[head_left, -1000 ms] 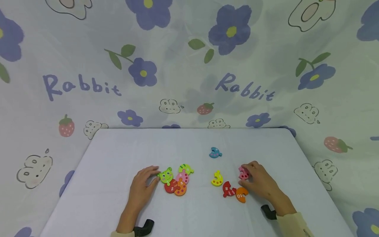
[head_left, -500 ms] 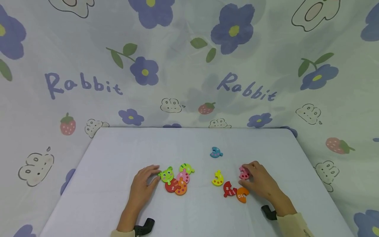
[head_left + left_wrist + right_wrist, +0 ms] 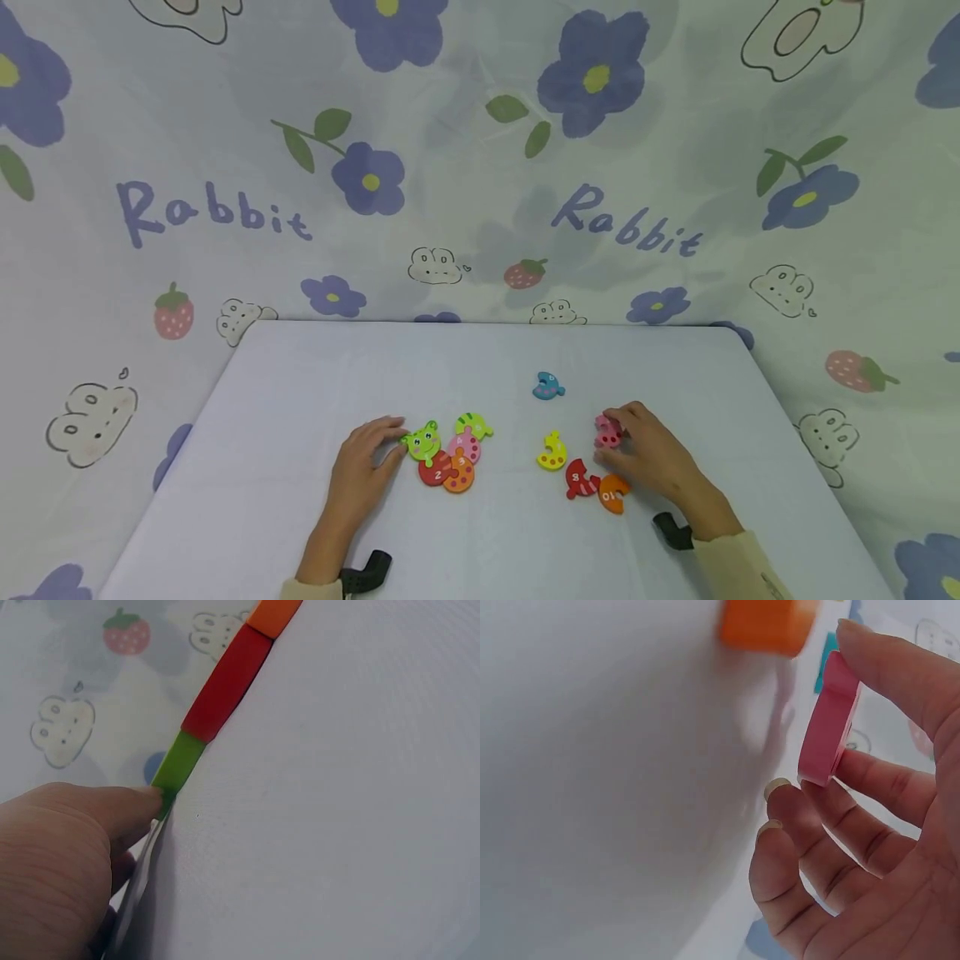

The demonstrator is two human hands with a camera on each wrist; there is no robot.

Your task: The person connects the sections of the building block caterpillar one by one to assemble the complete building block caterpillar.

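Observation:
My left hand (image 3: 367, 462) pinches the edge of a green caterpillar-head puzzle piece (image 3: 423, 443), with the thumb (image 3: 135, 810) against its side. Joined to the head is a curved chain: a red piece marked 2 (image 3: 434, 473), an orange one (image 3: 460, 475), a pink one (image 3: 467, 448) and a green striped one (image 3: 471, 424). My right hand (image 3: 651, 454) pinches a pink spotted puzzle piece (image 3: 831, 727) between thumb and fingers, lifted off the tabletop. Below it lie an orange piece marked 10 (image 3: 612, 496) and a red striped piece (image 3: 579, 481).
A yellow puzzle piece (image 3: 551, 452) lies between the chain and my right hand. Farther back sits a blue piece (image 3: 547, 387). The white table (image 3: 337, 358) ends at a patterned cloth backdrop (image 3: 465, 192). Black wrist mounts (image 3: 367, 572) show by the sleeves.
My right hand has shifted slightly left with the pink spotted piece. My left hand and the joined chain hold their place; the whole head view has drifted a little.

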